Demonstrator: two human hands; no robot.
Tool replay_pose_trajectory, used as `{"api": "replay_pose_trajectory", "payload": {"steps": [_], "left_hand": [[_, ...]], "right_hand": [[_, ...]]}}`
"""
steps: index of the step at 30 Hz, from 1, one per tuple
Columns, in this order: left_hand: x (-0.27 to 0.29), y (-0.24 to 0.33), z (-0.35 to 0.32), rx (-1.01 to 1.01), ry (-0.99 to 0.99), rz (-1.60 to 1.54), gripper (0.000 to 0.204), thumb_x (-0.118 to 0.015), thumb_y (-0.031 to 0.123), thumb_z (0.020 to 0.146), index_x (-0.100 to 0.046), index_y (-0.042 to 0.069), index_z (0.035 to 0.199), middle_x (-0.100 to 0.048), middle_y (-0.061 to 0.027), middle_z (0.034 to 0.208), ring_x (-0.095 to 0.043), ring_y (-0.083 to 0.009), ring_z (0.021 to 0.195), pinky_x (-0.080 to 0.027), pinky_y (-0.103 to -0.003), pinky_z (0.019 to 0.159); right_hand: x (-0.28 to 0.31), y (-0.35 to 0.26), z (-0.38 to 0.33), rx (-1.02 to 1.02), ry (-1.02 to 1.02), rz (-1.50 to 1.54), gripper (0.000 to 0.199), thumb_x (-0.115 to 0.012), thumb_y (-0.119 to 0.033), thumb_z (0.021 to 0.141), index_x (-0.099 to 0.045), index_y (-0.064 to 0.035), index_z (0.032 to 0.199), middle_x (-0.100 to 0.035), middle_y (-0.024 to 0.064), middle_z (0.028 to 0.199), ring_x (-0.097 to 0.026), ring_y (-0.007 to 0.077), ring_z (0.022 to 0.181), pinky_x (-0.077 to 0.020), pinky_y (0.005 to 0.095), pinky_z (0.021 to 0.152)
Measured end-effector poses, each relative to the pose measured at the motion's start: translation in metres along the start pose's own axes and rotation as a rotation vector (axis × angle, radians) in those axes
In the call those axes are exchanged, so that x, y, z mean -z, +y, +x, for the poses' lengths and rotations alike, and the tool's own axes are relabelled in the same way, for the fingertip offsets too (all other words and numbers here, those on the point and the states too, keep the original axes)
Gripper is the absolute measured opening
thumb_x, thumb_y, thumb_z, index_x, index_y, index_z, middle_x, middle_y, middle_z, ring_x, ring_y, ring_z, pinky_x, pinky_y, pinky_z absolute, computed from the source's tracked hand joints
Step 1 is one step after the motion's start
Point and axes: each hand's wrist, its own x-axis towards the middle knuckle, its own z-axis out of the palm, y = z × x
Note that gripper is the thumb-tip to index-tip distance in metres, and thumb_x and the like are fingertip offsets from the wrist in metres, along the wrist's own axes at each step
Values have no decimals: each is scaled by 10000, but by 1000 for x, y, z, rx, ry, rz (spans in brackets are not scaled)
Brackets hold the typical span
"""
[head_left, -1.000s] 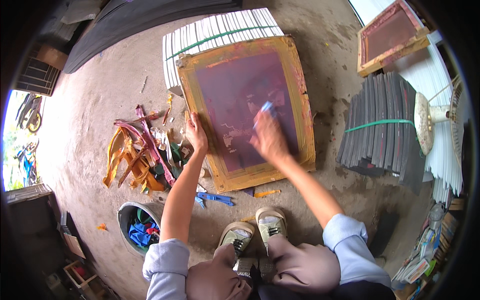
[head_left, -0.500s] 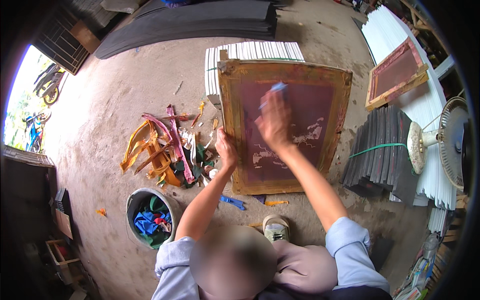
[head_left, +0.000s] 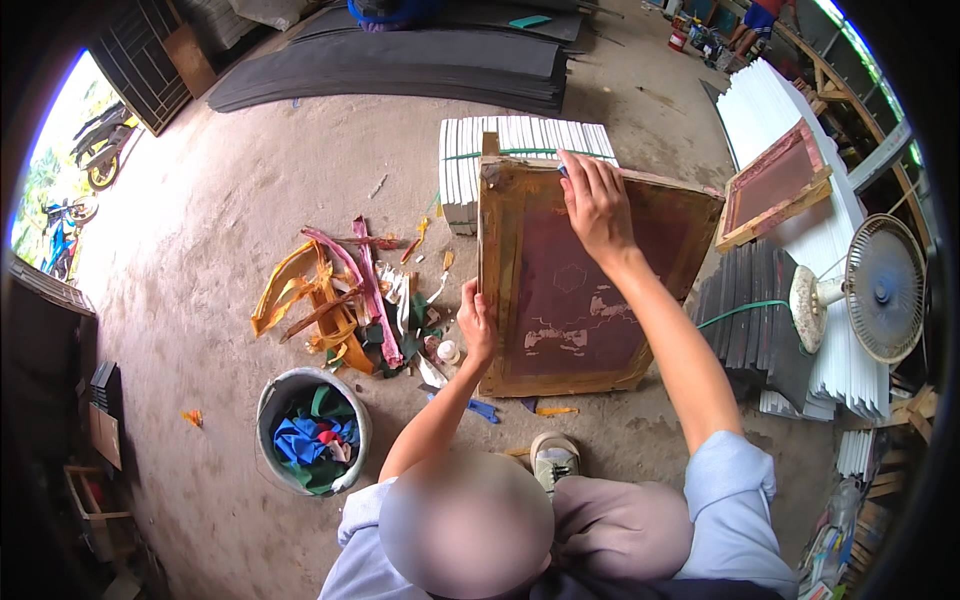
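A screen-printing frame stands upright and leaning on the floor in front of me, its reddish mesh marked with pale, irregular patches. My left hand grips the frame's left edge, fingers wrapped round the side. At the top of the frame is my right hand, its fingers bent over the upper bar. A small piece of blue cloth peeks out beside those fingers; most of it is hidden. Behind the frame, a strapped stack of white sheets props it up.
Yellow and pink strips lie in a pile left of the frame, near a bucket of coloured rags. To the right are dark strapped sheets, a standing fan and a second screen frame. Far right, a person stands.
My right hand has moved from the middle of the mesh up and right to the top bar, with the blue cloth. The frame has turned slightly; my left hand stays on its left edge.
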Motion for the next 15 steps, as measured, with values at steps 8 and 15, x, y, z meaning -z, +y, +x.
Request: {"api": "replay_pose_trajectory", "payload": {"steps": [8,15], "left_hand": [[19,70,29,-182,-32,-146,631,-366,525,994,-385,24,1376,-532,-189,1242,-519,-290,1155,-380,-412,1002],[27,201,86,28,-319,-351,688,-264,570,1012,-545,-21,1224,-675,-172,1012,-595,-239,984,-423,-336,933]], "right_hand": [[62,-39,-6,-65,32,70,287,-588,-59,896,-579,-18,1181,-629,112,1151,-574,273,1132,-433,415,1003],[124,-81,-38,-95,32,34,366,-563,-16,903,-551,-5,1269,-590,132,1259,-522,288,1231,-403,417,1059]]}}
